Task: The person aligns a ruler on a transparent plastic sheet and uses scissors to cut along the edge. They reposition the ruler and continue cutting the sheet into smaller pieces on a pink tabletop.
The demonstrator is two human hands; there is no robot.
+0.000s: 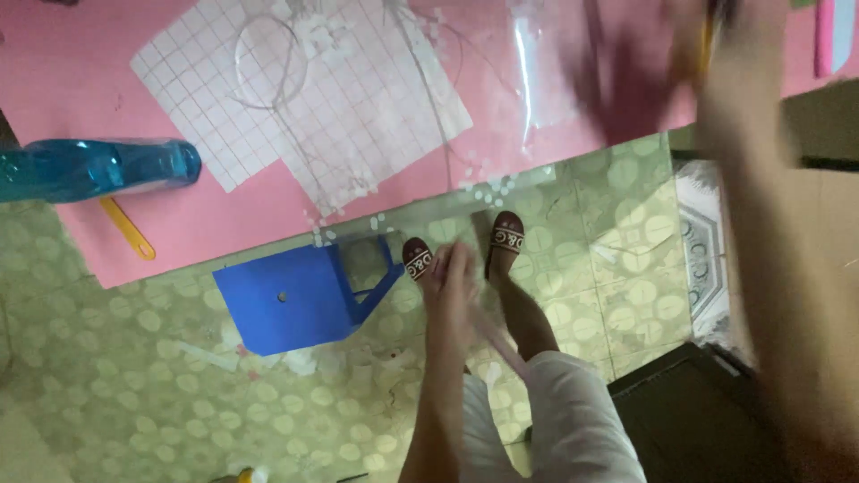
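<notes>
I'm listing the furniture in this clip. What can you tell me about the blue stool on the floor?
The blue stool looks like moulded plastic, with a flat squarish seat that has a small hole near its middle. Seen from above, angled legs show at its right side. It stands on the green patterned floor just below the pink sheet's edge, left of the sandalled feet. Nothing visibly rests on it.

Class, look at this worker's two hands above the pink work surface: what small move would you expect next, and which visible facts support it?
Probably the right hand, blurred and raised over the pink table, comes down toward the clear film beside the gridded sheets. The left hand hangs low by the blue stool, seemingly trailing a pale strip, so the right looks likelier to act.
</notes>
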